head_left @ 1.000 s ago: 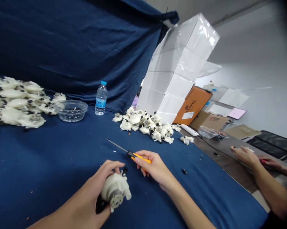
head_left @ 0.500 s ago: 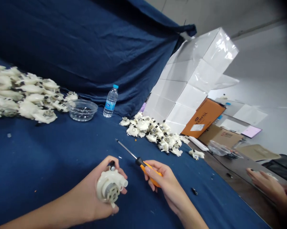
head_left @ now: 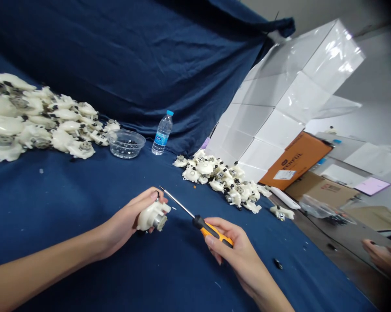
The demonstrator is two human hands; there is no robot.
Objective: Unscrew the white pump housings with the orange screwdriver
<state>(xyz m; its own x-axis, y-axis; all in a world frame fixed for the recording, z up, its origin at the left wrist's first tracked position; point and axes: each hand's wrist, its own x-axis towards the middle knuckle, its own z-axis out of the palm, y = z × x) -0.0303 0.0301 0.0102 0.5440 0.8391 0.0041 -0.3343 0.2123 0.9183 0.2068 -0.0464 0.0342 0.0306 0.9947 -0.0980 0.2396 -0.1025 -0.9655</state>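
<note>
My left hand (head_left: 135, 216) is closed around a cream plastic pump housing (head_left: 149, 216) with a round silver motor-like part facing right. A small black piece shows at its top, under my thumb and fingers. In my right hand (head_left: 229, 242) is a screwdriver (head_left: 211, 229) with an orange and black handle. Its shaft points up and left, and the tip lies close to the fingers of my left hand; whether it touches the black piece I cannot tell. Both hands are over the dark blue cloth (head_left: 117, 277).
A large heap of similar housings (head_left: 29, 117) lies at left, a smaller heap (head_left: 221, 175) beyond my hands. Between them stand a clear bowl (head_left: 126, 145) of small dark parts and a water bottle (head_left: 163, 133). White boxes (head_left: 263, 117) rise behind; another person's hand (head_left: 382, 255) is far right.
My left hand has raised and turned the housing, so its motor side now faces right. The screwdriver tip has come near my left fingers. The whole view has shifted slightly.
</note>
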